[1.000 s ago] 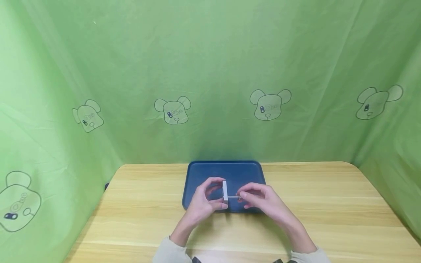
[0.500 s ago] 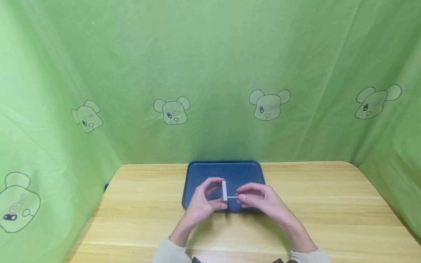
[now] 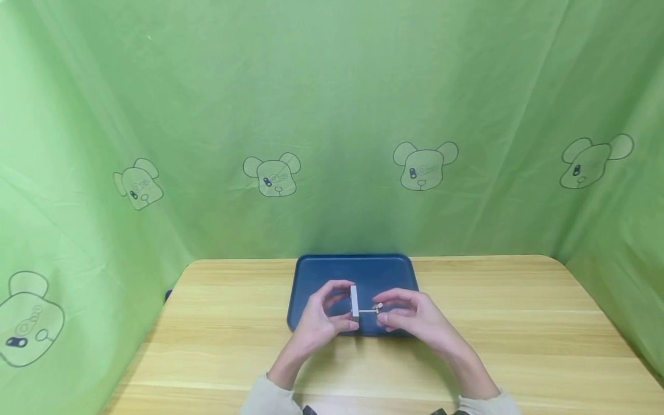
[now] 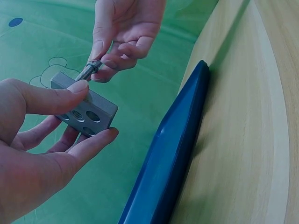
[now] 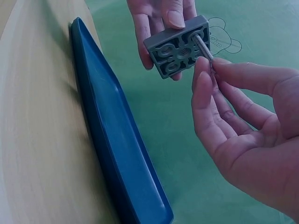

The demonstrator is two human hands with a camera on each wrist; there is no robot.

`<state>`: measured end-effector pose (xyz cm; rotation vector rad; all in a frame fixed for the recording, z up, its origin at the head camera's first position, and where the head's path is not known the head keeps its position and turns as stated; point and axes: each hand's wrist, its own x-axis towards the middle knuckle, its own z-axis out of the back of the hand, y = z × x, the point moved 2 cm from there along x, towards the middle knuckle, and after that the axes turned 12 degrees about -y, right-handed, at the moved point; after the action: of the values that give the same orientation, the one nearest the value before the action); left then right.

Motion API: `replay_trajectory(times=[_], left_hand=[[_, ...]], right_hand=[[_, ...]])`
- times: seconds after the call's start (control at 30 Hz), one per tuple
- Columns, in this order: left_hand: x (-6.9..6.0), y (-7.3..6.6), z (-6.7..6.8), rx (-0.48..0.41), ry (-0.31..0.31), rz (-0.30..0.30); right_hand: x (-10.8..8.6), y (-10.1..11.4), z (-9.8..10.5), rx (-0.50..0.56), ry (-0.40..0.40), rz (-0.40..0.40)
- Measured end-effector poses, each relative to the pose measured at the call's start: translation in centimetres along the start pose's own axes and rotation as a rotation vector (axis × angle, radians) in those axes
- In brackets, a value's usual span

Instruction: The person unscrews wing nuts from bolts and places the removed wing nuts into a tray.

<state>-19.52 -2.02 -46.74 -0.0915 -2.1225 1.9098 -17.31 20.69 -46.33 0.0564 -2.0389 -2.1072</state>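
My left hand (image 3: 317,323) holds a small grey metal block (image 4: 91,107) by its edges, thumb on one side and fingertips on the other. Round holes go through the block, and its other face (image 5: 163,56) shows ribbed recesses. A threaded bolt (image 5: 203,46) sticks out from a hole near one corner. With thumb and fingertips, my right hand (image 3: 410,308) pinches the bolt's outer end, where a small wing-like head (image 3: 379,308) shows in the head view. How deep the thread sits in the block is hidden. Both hands are raised above the tray.
Below the hands, a shallow blue tray (image 3: 358,265) lies on the wooden table (image 3: 493,323). Green curtains (image 3: 332,104) printed with bear heads stand behind and at both sides.
My right fingers have shifted around the bolt's end, and its head now shows between the fingertips. The left hand and block stay nearly in place.
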Motion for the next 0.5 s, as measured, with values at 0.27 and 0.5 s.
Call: replay_trajectory(times=[0.27, 0.5], left_hand=[[0.00, 0.07, -0.03, 0.010, -0.011, 0.016], [0.03, 0.02, -0.02, -0.003, -0.020, 0.017]], right_hand=[[0.04, 0.03, 0.01, -0.023, -0.004, 0.012], [0.05, 0.06, -0.13, -0.013, -0.011, 0.002]])
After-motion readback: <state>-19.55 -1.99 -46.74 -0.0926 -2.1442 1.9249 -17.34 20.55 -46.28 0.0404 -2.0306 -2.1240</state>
